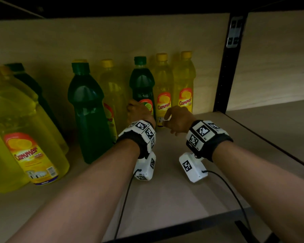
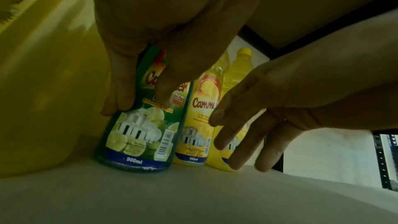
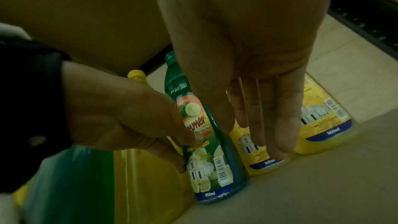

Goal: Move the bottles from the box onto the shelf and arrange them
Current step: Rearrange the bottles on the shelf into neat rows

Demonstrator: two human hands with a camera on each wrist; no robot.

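A small green bottle (image 1: 142,85) stands upright on the shelf board (image 1: 174,195), next to two small yellow bottles (image 1: 163,95) (image 1: 186,92) at the back wall. My left hand (image 1: 139,111) grips the green bottle (image 2: 137,135) at its label, fingers on its left side and thumb on the front. My right hand (image 1: 176,120) hangs just in front of the nearer yellow bottle (image 3: 257,164). Its fingers (image 3: 277,122) are straight, point down and hold nothing. Whether they touch that bottle I cannot tell.
A taller green bottle (image 1: 88,111) with a yellow bottle (image 1: 112,92) behind it stands left of my hands. Big yellow jugs (image 1: 25,137) fill the far left. A black upright post (image 1: 226,67) bounds the bay on the right. Another shelf board sits close overhead.
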